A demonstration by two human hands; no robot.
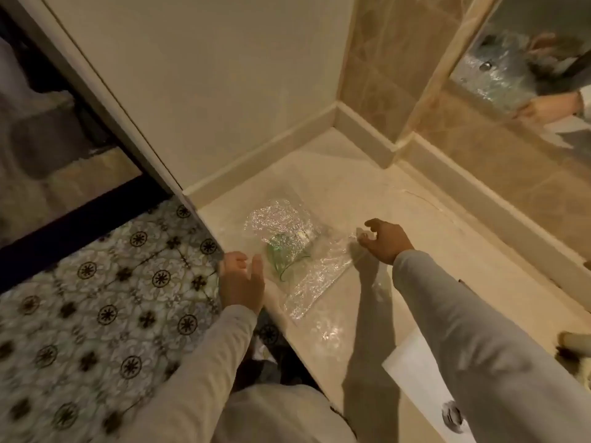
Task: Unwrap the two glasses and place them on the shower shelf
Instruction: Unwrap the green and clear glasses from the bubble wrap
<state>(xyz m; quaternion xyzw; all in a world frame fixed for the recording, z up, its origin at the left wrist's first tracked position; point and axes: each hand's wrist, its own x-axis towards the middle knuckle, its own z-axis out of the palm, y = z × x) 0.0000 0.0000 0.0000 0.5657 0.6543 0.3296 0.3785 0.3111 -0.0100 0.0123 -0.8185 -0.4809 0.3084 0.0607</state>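
- White sheet lies nearest, on the pale stone floor under the right sleeve. A round metal drain cap sits just beside it.
- Left hand hovers at the wrap's left edge, where the stone meets the patterned tiles. Its fingers are loosely curled with the thumb apart, and it grips nothing.
- Right hand is at the wrap's right edge, with its fingers clawed and the thumb raised. The blur hides whether the fingertips pinch the film or only touch it.
- Bubble wrap is spread flat on the stone between the two hands. It is light, soft and crinkly, and likely to slide on the polished surface if tugged.
- Glass is green-tinted and lies on its side in the middle of the wrap. It looks uncovered or nearly so, though film may still lie over part of it.
- The glass is probably thin, brittle and slick, and free to roll. It is best taken round the body with fingers and thumb, not by the rim, and lifted clear before the wrap is pulled.
- A second glass is not in view, and I cannot tell which surface is the shelf.
- Beyond are the skirting and the plain wall.
- No brand, label or writing can be read.
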